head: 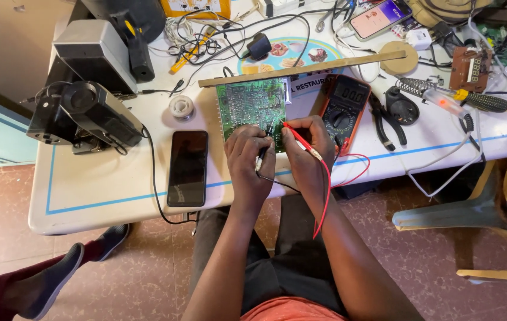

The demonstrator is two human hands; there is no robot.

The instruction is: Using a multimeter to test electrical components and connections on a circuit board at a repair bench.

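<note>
Left hand [247, 159] pinched shut on the thin black probe [263, 148], right hand [307, 148] on the slim red probe [298, 139], both tips touching the green circuit board [250, 107] on the white worktop [105, 184].

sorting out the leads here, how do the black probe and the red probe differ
The black probe sits in the left hand; the red probe sits in the right hand. The black probe stands steep, its tip on the green circuit board; the red probe lies flatter, pointing left toward the board's lower right edge. The red lead loops down over the table edge; the black lead is mostly hidden. Both are thin multimeter probes meeting at one corner of the board.
</note>
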